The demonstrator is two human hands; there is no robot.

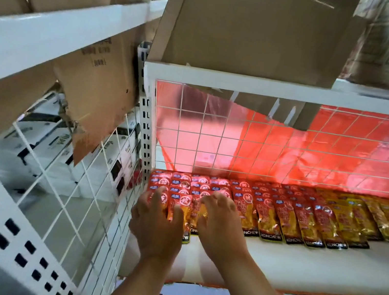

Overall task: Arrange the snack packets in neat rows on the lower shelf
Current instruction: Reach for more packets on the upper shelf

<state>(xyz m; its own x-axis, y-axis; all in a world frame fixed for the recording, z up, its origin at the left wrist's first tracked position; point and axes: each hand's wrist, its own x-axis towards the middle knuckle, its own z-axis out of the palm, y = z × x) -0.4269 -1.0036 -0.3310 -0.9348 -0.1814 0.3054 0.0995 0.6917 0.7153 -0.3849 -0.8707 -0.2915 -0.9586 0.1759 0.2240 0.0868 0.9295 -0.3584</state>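
Observation:
Rows of red and gold snack packets (pixel 287 217) lie overlapping on the white lower shelf (pixel 297 262), with yellow packets (pixel 367 217) further right. At the left end, both hands rest on a small stack of red packets (pixel 184 207). My left hand (pixel 156 221) lies over the stack's left side with its fingers bent on the packets. My right hand (pixel 218 222) covers the right side, fingertips on the packet tops. Whether either hand grips a packet cannot be told.
A white wire grid (pixel 241 139) with red plastic behind it backs the shelf. A wire side panel (pixel 95 182) and perforated upright (pixel 145 118) stand at the left. Cardboard boxes (pixel 255 26) sit on the shelf above, one flap hanging down. White boxes (pixel 45 143) fill the neighbouring bay.

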